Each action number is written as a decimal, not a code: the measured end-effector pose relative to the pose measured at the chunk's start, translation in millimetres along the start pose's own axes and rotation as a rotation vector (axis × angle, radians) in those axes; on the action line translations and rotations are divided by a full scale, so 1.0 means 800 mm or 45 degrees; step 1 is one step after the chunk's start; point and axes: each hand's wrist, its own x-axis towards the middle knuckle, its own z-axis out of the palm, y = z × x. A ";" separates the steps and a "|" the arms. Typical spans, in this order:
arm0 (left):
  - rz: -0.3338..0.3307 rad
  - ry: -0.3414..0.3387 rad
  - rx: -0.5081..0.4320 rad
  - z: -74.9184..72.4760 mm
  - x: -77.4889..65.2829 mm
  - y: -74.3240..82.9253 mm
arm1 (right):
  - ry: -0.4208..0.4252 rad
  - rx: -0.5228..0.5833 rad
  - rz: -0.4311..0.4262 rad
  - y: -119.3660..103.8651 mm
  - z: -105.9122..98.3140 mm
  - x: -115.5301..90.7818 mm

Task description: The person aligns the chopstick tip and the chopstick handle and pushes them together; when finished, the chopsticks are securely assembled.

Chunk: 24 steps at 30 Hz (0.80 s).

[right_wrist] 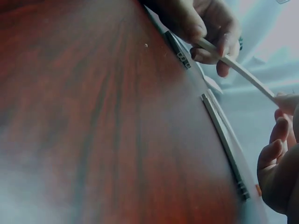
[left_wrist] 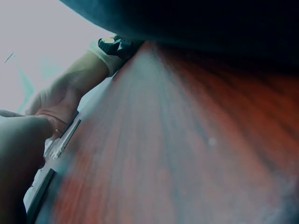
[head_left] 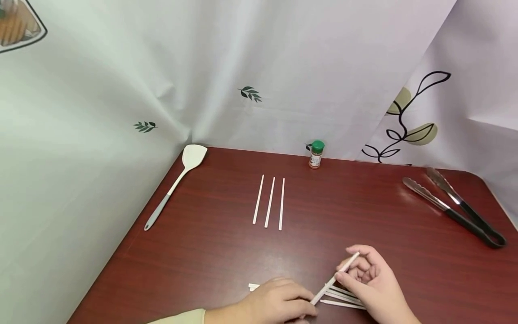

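Observation:
A white chopstick is held at a slant between my two hands. My right hand pinches its upper end between thumb and fingers. The left hand grips the lower end, and in the right wrist view its fingers close round that end of the chopstick. Beneath the hands, several more white chopsticks lie loosely together on the table, partly covered by both hands. Farther back, three white chopsticks lie side by side, spaced apart and pointing away from me.
A white spatula with a grey handle lies along the left edge of the dark red table. A green-capped spice jar stands at the back. Black-handled metal tongs lie spread at the right. A pale curtain hangs behind.

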 end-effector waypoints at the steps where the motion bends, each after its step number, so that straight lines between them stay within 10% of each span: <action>1: 0.003 -0.023 0.011 -0.001 0.001 0.000 | 0.003 -0.033 0.008 -0.001 0.000 0.003; 12: 0.041 0.145 0.117 -0.007 0.006 -0.025 | 0.040 -0.422 0.012 -0.004 0.011 0.064; 24: -0.214 0.121 0.042 0.007 0.023 -0.077 | -0.210 -0.955 0.227 0.000 0.005 0.126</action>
